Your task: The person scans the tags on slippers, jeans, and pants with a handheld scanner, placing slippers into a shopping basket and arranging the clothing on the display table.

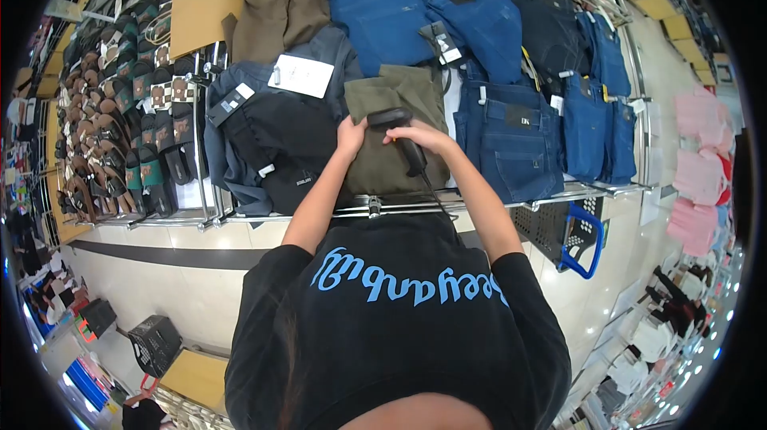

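Observation:
My right hand [422, 136] is wrapped round a black barcode scanner [412, 157], its head turned toward the left and its cable trailing down to the table edge. Under both hands lie folded olive trousers [383, 168]. At their left side my left hand [350, 137] is closed close to the scanner head; what its fingers pinch is hidden. Black trousers [281, 138] with a small label lie just left of it. A white card tag [301, 76] rests above them on dark grey trousers [339, 54].
Folded blue jeans [515, 138] are stacked to the right, more jeans [379, 18] behind. Brown trousers [280, 2] and a cardboard sheet [206, 10] stand at the back left. Slippers [152, 154] fill the left rack. A metal rail [375, 206] edges the table; a blue-handled basket [559, 230] sits below.

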`<move>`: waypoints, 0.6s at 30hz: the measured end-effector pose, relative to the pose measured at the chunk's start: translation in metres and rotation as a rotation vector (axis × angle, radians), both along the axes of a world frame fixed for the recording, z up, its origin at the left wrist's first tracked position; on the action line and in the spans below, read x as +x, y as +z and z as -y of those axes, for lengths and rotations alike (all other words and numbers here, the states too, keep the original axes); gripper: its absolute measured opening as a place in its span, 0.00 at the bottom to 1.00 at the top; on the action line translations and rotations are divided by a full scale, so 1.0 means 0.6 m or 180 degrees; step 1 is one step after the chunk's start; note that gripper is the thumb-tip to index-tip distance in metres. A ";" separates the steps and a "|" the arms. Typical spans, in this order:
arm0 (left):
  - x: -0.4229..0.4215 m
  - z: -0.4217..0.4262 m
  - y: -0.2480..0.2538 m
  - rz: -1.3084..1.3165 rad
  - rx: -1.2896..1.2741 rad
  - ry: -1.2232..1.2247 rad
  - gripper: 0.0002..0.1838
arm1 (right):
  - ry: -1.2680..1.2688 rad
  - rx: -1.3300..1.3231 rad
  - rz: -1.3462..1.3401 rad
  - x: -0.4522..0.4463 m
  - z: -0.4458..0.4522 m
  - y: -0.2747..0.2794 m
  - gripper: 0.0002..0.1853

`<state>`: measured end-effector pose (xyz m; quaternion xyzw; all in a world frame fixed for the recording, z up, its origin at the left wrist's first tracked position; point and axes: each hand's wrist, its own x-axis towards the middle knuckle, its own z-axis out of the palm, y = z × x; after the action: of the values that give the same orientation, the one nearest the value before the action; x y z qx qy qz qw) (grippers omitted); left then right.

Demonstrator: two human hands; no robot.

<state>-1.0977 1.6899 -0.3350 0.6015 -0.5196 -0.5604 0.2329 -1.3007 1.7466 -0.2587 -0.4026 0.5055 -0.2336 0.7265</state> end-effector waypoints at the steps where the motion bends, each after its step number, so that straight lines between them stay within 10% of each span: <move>1: -0.004 0.011 0.016 -0.0469 0.0365 0.0226 0.22 | -0.0089 -0.0183 -0.0316 -0.009 0.012 -0.014 0.24; 7: -0.016 0.038 -0.020 -0.0665 0.0153 0.0674 0.23 | -0.1157 -0.1421 -0.1139 -0.094 0.050 -0.021 0.18; 12: -0.028 0.037 0.091 0.1001 -0.0282 -0.0280 0.26 | -0.0399 -0.1021 -0.2344 -0.117 0.038 -0.085 0.51; 18: 0.092 0.001 0.249 0.1645 -0.2924 0.0471 0.26 | -0.0628 -0.1333 -0.2532 -0.111 0.031 -0.091 0.45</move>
<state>-1.0426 1.6893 -0.1855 0.5910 -0.7081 -0.0907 0.3755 -1.3670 1.7280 -0.3132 -0.5490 0.7229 -0.2261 0.3533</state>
